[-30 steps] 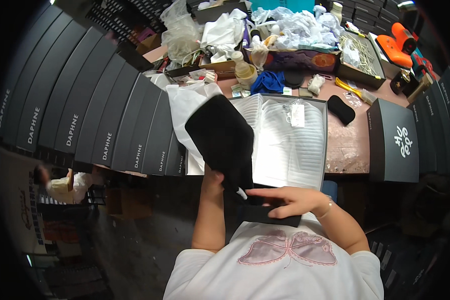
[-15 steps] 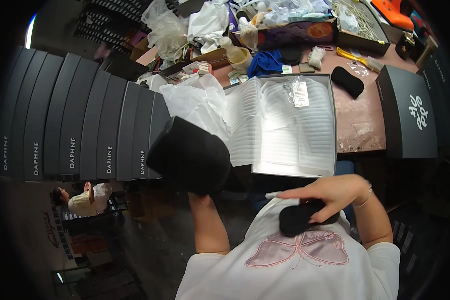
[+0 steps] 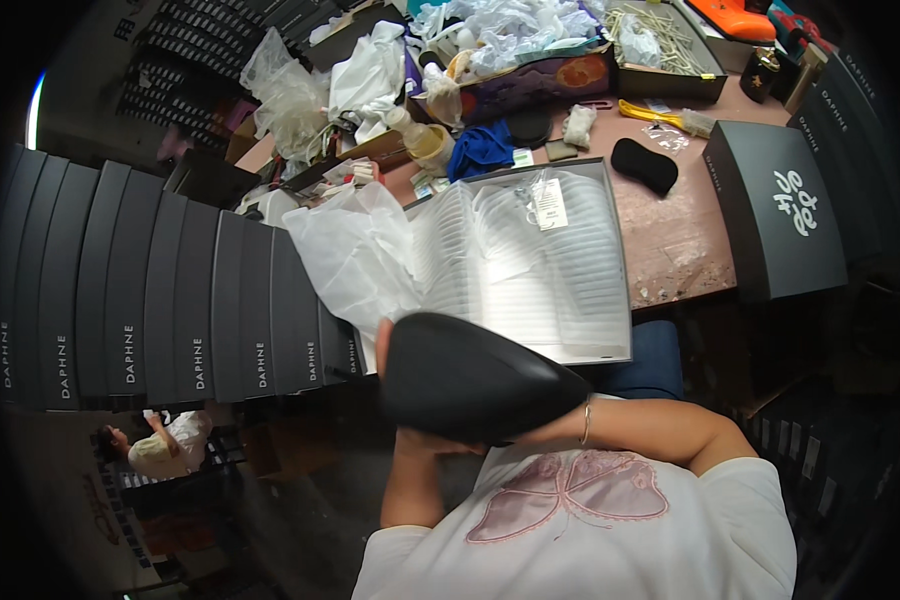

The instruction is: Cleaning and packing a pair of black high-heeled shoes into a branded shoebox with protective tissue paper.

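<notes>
Gripping the black shoe (image 3: pixel 475 385) from beneath, the left hand (image 3: pixel 410 435) has drawn it off the open white-lined box (image 3: pixel 530 260) toward the chest, while the right hand, hidden behind it, cannot be judged, suggesting close inspection.
</notes>
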`<state>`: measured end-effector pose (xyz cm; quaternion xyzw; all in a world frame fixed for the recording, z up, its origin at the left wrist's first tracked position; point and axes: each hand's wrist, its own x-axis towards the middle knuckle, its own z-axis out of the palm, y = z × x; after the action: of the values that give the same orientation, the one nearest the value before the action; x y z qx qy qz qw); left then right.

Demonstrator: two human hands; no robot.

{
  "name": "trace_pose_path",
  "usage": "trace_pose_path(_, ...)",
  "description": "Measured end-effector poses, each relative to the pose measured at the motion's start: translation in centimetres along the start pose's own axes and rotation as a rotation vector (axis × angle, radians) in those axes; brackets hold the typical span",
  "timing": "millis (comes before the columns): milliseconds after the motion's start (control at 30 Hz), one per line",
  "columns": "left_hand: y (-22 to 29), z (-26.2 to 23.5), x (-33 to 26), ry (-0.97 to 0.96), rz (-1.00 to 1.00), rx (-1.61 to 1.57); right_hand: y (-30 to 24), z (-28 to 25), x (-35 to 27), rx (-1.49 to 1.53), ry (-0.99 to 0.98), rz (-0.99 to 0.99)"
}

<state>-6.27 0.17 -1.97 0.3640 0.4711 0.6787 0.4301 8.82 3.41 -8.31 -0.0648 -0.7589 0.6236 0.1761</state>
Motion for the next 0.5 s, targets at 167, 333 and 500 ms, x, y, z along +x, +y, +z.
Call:
trace_pose_path(167,-1.4,-4.3,3.2,0.106,-0.161,0.000,-6.3,-8.6,-4.2,0.265,-0.338,-0.172)
trace_pose_path(333,2.0,-7.6,12.8,-0.050,-0.626,-0.097,-5.8,-21.0,-8.2,-0.672,0.735,0.250)
trace_pose_path(500,-3.8,-11.2,16.2,0.158,-0.416,0.280,-0.8,-23.7,-3.9,-1.148,0.639,0.306)
